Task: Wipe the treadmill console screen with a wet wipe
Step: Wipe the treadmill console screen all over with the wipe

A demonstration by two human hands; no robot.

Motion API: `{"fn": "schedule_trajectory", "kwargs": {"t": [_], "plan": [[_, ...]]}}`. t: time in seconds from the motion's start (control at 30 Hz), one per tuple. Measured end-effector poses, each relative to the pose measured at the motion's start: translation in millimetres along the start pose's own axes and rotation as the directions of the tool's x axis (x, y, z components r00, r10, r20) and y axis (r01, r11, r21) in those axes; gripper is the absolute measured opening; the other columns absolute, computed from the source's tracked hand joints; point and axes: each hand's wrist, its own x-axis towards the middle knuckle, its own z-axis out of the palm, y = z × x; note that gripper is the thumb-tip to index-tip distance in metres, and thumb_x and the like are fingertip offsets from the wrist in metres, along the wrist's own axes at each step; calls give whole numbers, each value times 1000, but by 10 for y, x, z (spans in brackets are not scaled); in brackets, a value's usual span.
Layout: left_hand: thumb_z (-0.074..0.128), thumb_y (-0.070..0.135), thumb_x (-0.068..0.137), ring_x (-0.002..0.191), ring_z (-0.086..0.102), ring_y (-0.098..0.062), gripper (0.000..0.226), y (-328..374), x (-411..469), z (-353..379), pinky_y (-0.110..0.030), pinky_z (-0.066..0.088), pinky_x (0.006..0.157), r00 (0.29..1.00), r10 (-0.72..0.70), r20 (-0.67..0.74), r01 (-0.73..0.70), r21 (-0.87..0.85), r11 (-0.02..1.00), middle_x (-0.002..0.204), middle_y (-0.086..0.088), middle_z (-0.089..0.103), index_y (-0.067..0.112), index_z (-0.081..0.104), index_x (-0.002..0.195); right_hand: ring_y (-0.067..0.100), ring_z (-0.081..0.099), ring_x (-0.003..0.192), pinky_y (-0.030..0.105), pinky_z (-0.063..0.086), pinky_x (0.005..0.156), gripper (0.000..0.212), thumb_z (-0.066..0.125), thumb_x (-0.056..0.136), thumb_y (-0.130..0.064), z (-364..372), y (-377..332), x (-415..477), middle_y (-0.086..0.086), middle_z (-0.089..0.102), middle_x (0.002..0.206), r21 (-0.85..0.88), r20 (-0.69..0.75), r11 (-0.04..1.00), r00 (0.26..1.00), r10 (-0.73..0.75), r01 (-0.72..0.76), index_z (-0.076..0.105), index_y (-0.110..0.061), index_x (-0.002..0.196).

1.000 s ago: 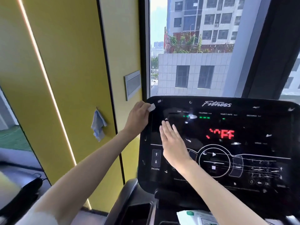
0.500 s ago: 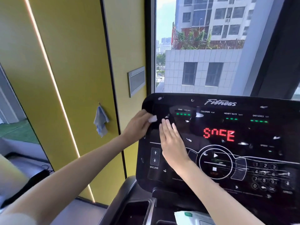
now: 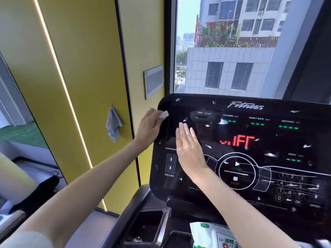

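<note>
The black treadmill console screen (image 3: pixel 286 140) fills the right half of the head view, lit with red letters and green bars and dotted with white smears and specks. My left hand (image 3: pixel 149 128) is at the console's upper left edge, shut on a small white wet wipe (image 3: pixel 163 115) pinched at the fingertips. My right hand (image 3: pixel 189 149) lies flat, palm down, on the left part of the screen beside the incline buttons, fingers stretched out. Nothing shows under it.
A green-and-white pack of wet wipes (image 3: pixel 211 235) lies in the tray below the console. A dark cup holder (image 3: pixel 146 226) sits at the lower left. A blue cloth (image 3: pixel 113 124) hangs on the yellow wall. A window stands behind the console.
My left hand with the wipe has slid up along the console's left edge after dipping lower. My right hand stays flat in place. The red display letters have changed.
</note>
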Motion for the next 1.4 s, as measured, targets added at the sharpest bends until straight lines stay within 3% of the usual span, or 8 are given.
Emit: {"fn": "schedule_trajectory", "kwargs": {"t": [0.2, 0.37, 0.5, 0.6, 0.8, 1.0, 1.2, 1.4], "plan": [[40, 12, 93, 86, 48, -20, 26, -160, -673, -25, -26, 41, 77, 954, 209, 214, -229, 69, 971, 94, -11, 56, -1, 59, 104, 39, 32, 135, 47, 32, 108, 57, 15, 82, 8, 49, 45, -12, 29, 34, 143, 90, -41, 996, 999, -22, 26, 38, 12, 134], [48, -4, 89, 85, 50, -23, 19, -91, -158, -3, -27, 40, 74, 999, 30, 29, -32, 93, 995, 90, -13, 54, -3, 60, 103, 37, 15, 141, 46, 21, 114, 63, 45, 86, -6, -49, 71, -18, 27, 17, 150, 66, 80, 996, 995, -63, 57, 20, 9, 142], [46, 0, 89, 88, 47, -20, 20, -88, -576, 46, -24, 40, 78, 975, 165, 149, -180, 94, 979, 93, -12, 55, -2, 60, 103, 39, 28, 137, 49, 28, 110, 61, 49, 79, 2, -55, 56, 9, 29, 30, 145, 122, 39, 991, 998, -58, 53, 33, 12, 137], [40, 10, 92, 89, 48, -21, 26, -103, -811, 32, -29, 43, 79, 955, 184, 233, -203, 59, 977, 94, -13, 55, -2, 60, 103, 36, 25, 138, 50, 22, 113, 65, 46, 74, 9, -89, 116, -23, 27, 27, 147, 182, 16, 981, 998, -66, 62, 33, 10, 138], [49, -7, 87, 81, 53, -27, 19, -43, -345, 49, -29, 41, 73, 999, -32, 20, 30, 95, 995, 89, -16, 54, -4, 61, 102, 32, 29, 138, 47, 24, 113, 62, 17, 79, 5, -65, 25, -246, 23, 32, 147, 197, -19, 974, 994, -105, 107, 39, 7, 136], [37, 10, 91, 89, 48, -23, 28, -64, -993, 42, -31, 43, 78, 943, 177, 280, -214, 105, 971, 96, -14, 56, -2, 60, 104, 36, 31, 136, 49, 23, 113, 57, 22, 80, 4, -1, -10, -266, 27, 33, 145, 193, 6, 974, 993, -122, 118, 39, 12, 134], [48, -6, 87, 84, 50, -26, 19, -111, -575, 40, -34, 44, 76, 998, 36, 58, -43, 132, 990, 91, -17, 54, -6, 60, 103, 35, 14, 142, 47, 12, 116, 59, 14, 84, -3, -2, -57, -312, 25, 17, 151, 85, 73, 988, 989, -131, 125, 21, 9, 142], [52, -9, 84, 91, 46, -22, 21, -162, -1165, 62, -33, 44, 78, 928, 190, 322, -242, 132, 961, 96, -15, 56, -4, 59, 103, 41, 26, 137, 51, 27, 111, 63, 1, 81, 5, 77, -64, -305, 30, 28, 146, 181, -2, 975, 991, -132, 130, 33, 14, 136]]}}
